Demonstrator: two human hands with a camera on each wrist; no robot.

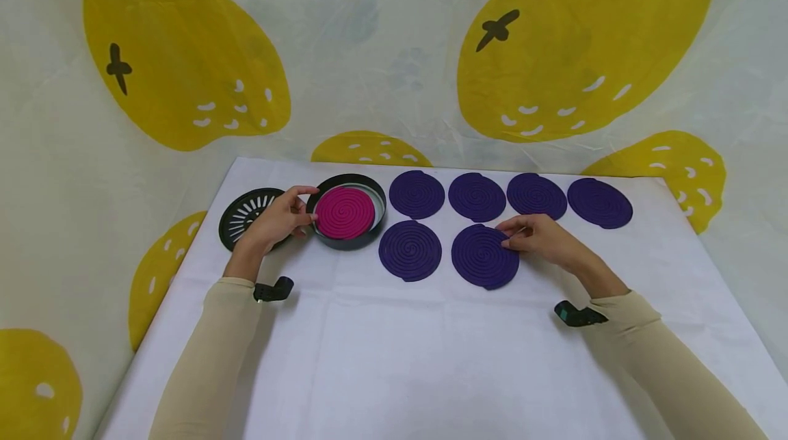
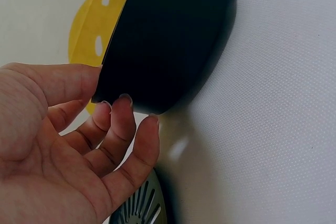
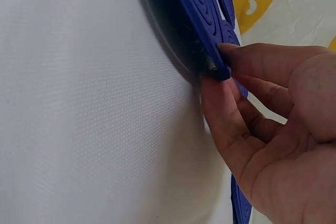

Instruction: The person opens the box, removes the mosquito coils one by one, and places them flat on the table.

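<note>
A pink mosquito coil [image 1: 345,213] lies in a round dark tin [image 1: 351,244] at the back left of the table. My left hand [image 1: 277,221] holds the tin's left side, thumb at the rim; in the left wrist view the fingers [image 2: 123,119] curl up to its dark outer wall [image 2: 163,40]. Farther right, my right hand [image 1: 538,238] pinches the right edge of a purple mosquito coil [image 1: 484,256]. The right wrist view shows that coil's edge [image 3: 202,30] tilted up off the cloth, the thumb above it and a finger below.
A slotted black lid [image 1: 230,221] lies left of the tin, partly behind the left hand. Another purple coil [image 1: 410,250] sits beside the pinched one, and several more [image 1: 416,194] line the table's back edge. A patterned cloth [image 1: 382,50] hangs behind the white tabletop [image 1: 406,365].
</note>
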